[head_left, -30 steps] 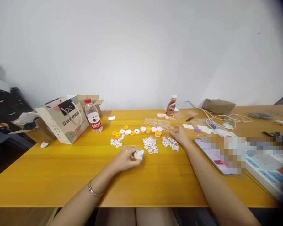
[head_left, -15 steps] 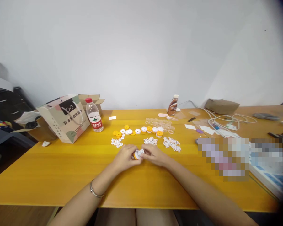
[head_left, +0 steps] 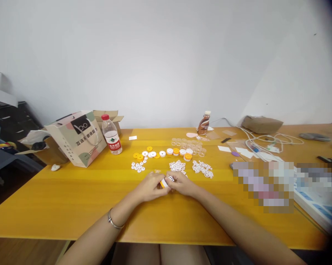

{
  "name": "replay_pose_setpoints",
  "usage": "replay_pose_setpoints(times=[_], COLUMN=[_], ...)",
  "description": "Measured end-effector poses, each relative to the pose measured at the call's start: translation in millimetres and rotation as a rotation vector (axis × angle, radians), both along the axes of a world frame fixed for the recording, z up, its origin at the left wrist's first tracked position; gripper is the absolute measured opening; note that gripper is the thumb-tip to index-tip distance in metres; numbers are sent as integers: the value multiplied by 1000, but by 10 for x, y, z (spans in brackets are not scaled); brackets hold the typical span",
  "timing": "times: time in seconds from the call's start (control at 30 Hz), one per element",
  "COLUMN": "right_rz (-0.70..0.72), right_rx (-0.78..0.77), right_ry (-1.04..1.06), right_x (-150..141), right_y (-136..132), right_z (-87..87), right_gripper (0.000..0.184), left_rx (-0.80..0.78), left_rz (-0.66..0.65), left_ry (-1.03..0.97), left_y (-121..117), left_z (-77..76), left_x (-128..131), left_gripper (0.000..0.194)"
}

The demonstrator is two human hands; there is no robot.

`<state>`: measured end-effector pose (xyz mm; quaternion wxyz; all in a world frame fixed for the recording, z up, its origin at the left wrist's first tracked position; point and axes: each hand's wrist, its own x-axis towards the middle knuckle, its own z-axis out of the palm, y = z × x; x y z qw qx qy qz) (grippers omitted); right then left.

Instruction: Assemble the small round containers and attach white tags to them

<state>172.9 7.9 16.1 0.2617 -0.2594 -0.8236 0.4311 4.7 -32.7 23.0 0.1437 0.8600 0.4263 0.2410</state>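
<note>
My left hand [head_left: 151,187] is closed around a small round white and orange wheel [head_left: 164,183], tilted on its side. My right hand [head_left: 182,183] is closed at the wheel's right end, where a white lattice piece [head_left: 170,178] shows. Whether a clear ring is between the right fingers is hidden. Just beyond the hands lie a pile of white lattice pieces [head_left: 177,166] and a second lattice pile [head_left: 202,169]. Small white caps [head_left: 138,166] are scattered to the left. A row of white and orange wheels [head_left: 176,151] stands farther back, with clear rings [head_left: 188,142] behind it.
A paper bag [head_left: 77,141] and a red-capped water bottle [head_left: 112,136] stand at the left. A brown drink bottle [head_left: 204,123] stands at the back. White cables [head_left: 249,138], paper slips [head_left: 223,148] and a blurred-out device [head_left: 261,187] lie to the right.
My right hand has moved from beside the clear rings back to my left hand and closed on the wheel. The wheel has tipped, so its orange and white side now shows.
</note>
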Motion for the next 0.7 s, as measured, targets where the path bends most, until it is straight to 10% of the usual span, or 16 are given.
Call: replay_pose_setpoints(times=[0.4,0.7], right_rz=[-99,-246], right_rx=[-122,-102], right_ry=[168,250], right_x=[46,183], right_y=[61,224], right_z=[-6,59], right_gripper=[34,28], left_rx=[-314,-153], left_rz=[-152,-176], left_ry=[-267,-146], left_y=[0,-94], left_z=[-21,59], left_x=[-107,19], left_gripper=[25,30])
